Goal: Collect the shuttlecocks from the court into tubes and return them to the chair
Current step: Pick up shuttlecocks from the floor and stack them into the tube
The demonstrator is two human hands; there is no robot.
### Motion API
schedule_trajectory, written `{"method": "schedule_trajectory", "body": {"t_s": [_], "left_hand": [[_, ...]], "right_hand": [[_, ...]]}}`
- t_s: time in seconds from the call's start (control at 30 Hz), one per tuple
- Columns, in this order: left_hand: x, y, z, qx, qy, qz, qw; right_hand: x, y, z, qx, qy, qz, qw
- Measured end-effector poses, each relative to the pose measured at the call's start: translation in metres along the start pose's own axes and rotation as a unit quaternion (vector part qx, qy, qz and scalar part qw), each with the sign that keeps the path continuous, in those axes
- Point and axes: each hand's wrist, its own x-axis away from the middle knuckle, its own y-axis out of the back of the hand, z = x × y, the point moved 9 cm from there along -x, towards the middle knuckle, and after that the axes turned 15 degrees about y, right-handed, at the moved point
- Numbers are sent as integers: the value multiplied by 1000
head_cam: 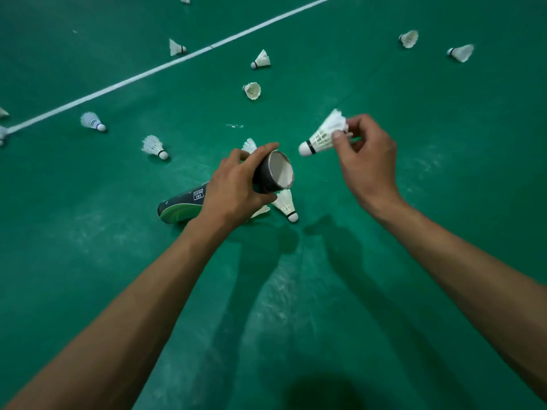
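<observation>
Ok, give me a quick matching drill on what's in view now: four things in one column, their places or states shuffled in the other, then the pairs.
1. tube
2. held shuttlecock
3. white line
4. shuttlecock by the tube mouth

A. lying on the green floor
B. pinched by the feathers in the right hand
C. gripped by the left hand, open end up
D. painted across the court

Pairs: 1-C, 2-B, 3-D, 4-A
</observation>
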Motion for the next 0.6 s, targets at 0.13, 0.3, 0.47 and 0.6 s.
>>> {"method": "schedule_trajectory", "body": {"t_s": [0.13,0.3,0.47,0.6], "left_hand": [[0,12,3,28,-7,-39,999],[5,29,-1,100,-14,-71,992],[14,36,-5,101,-59,-57,992],[15,42,-4,89,-66,-61,992]], "right_hand": [[0,-7,79,-30,117,66,990],[31,-52,95,-85,70,239,965],[21,-49,99,-5,120,309,944],[-6,-8,130,-8,185,158,970]]}}
